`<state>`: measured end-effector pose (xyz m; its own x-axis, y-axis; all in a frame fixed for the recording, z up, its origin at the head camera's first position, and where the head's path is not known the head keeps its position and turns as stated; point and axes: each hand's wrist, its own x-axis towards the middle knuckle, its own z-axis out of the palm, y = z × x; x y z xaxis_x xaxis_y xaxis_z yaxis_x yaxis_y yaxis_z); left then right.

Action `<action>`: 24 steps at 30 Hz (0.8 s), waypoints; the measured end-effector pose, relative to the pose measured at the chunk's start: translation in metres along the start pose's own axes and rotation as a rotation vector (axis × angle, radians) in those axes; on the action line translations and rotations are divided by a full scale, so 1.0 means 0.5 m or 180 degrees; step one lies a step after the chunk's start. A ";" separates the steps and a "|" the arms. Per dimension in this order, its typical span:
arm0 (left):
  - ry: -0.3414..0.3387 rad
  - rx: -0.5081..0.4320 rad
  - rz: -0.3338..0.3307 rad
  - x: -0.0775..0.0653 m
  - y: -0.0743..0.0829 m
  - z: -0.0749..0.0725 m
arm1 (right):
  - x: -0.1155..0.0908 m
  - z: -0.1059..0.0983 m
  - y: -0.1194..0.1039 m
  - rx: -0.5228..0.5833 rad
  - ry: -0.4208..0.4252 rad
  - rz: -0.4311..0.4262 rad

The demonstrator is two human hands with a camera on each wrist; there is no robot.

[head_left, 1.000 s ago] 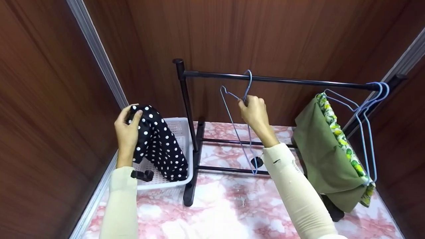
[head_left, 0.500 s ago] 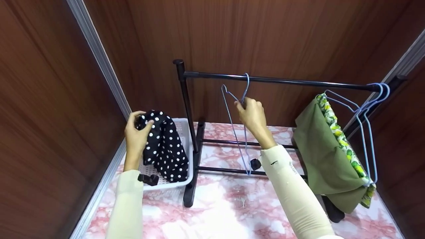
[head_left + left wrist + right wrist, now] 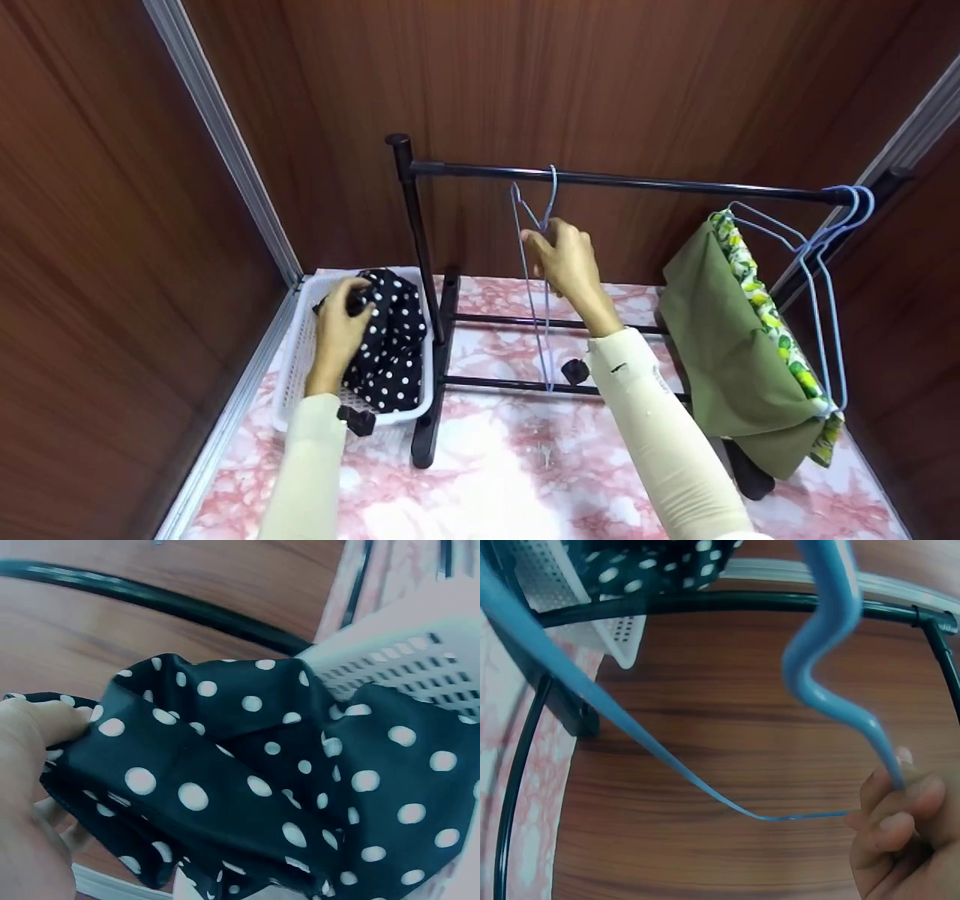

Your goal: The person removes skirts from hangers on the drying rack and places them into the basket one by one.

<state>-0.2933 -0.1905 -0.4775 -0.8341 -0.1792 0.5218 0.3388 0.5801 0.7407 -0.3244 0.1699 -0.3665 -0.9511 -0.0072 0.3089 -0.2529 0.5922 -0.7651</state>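
My left hand point(image 3: 339, 334) pinches a black cloth with white polka dots point(image 3: 394, 337), the thumb over its folded edge in the left wrist view point(image 3: 187, 757). Most of the cloth lies bunched in a white plastic basket point(image 3: 298, 352). With my right hand point(image 3: 568, 259) I grip a blue wire hanger point(image 3: 519, 206) near its neck. Its hook loops over the black rail point(image 3: 637, 179) of a clothes rack. In the right wrist view the hanger's blue wire point(image 3: 829, 630) runs down into my curled fingers.
At the rack's right end hang more blue hangers point(image 3: 825, 300). A green cloth point(image 3: 727, 352) with a lemon-print band point(image 3: 765, 304) hangs there too. Brown wood-grain panels point(image 3: 600, 82) enclose the rack, and the floor point(image 3: 517, 465) is pink and white marbled.
My left hand has moved right and down, lowering the polka-dot cloth into the basket. The hanger has turned and shifted slightly left along the rail, still in my right hand.
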 end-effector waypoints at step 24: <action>-0.1664 0.0493 -0.1240 -0.081 -0.062 0.076 | -0.007 -0.003 0.016 0.0273 -0.0076 -0.0142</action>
<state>-0.2865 -0.1712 -0.5379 -0.9972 -0.0126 -0.0741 -0.0637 0.6653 0.7439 -0.3229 0.1761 -0.3728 -0.9422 -0.0519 0.3310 -0.3085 0.5198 -0.7966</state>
